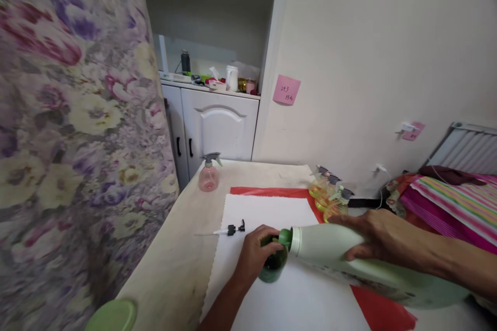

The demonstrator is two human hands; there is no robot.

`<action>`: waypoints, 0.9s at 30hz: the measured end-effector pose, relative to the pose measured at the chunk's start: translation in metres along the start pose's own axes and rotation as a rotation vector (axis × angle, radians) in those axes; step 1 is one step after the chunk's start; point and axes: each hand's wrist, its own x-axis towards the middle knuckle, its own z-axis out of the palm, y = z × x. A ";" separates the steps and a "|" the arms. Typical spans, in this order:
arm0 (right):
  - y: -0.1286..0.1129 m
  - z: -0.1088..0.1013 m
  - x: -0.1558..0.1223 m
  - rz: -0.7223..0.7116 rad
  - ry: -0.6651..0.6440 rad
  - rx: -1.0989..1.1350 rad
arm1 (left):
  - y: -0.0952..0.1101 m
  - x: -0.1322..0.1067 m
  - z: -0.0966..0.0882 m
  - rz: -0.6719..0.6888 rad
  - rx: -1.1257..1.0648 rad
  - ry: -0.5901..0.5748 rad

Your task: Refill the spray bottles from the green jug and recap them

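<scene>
My left hand (254, 251) is wrapped around a small dark green bottle (274, 270) standing on a white sheet (267, 209). Above it, my right hand (382, 235) grips a large pale green jug (326, 242) tipped nearly on its side, its mouth close to the bottle's top. A bright green piece (286, 237) sits between the two mouths; whether it is a funnel or a spout I cannot tell. No liquid stream is visible. To the left of my left hand lies a black pump head (233, 229) with a clear tube.
A pink spray bottle (208, 178) stands at the table's back left. Several spray bottles with yellow liquid (322, 199) are at the back right. A green lid (112, 315) lies front left. A red sheet (267, 192) is under the white one; a floral curtain (77, 129) hangs left.
</scene>
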 end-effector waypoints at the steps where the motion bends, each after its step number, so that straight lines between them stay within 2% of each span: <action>1: 0.000 0.000 0.000 -0.003 0.001 -0.007 | 0.000 0.000 0.000 0.003 0.000 0.000; 16: -0.013 -0.014 -0.001 0.032 -0.050 0.003 | 0.003 0.001 0.001 -0.010 -0.001 -0.006; 27: -0.005 -0.007 -0.001 0.004 -0.027 -0.082 | 0.004 0.000 0.000 -0.001 0.015 -0.003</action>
